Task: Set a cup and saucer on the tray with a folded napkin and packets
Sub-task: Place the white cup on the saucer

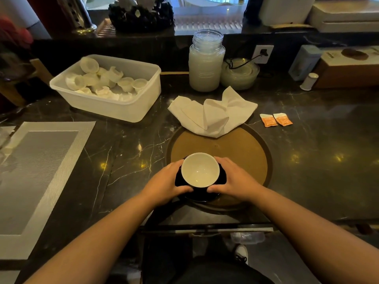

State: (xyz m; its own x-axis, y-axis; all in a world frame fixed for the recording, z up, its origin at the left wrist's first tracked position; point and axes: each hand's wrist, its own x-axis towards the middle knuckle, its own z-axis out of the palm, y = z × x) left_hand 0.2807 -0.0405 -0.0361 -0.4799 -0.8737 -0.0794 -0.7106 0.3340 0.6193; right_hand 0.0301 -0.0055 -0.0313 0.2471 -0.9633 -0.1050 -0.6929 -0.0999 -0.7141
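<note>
A dark cup with a white inside sits on a dark saucer at the near edge of the round brown tray. My left hand wraps the cup's left side and my right hand wraps its right side. A loosely crumpled white napkin lies across the tray's far rim. Two orange packets lie on the dark marble counter to the right of the napkin.
A plastic tub of small white cups stands at the back left. A glass jar and stacked glass bowls stand behind the napkin. A woven placemat lies at the left. Boxes and a small shaker are at the back right.
</note>
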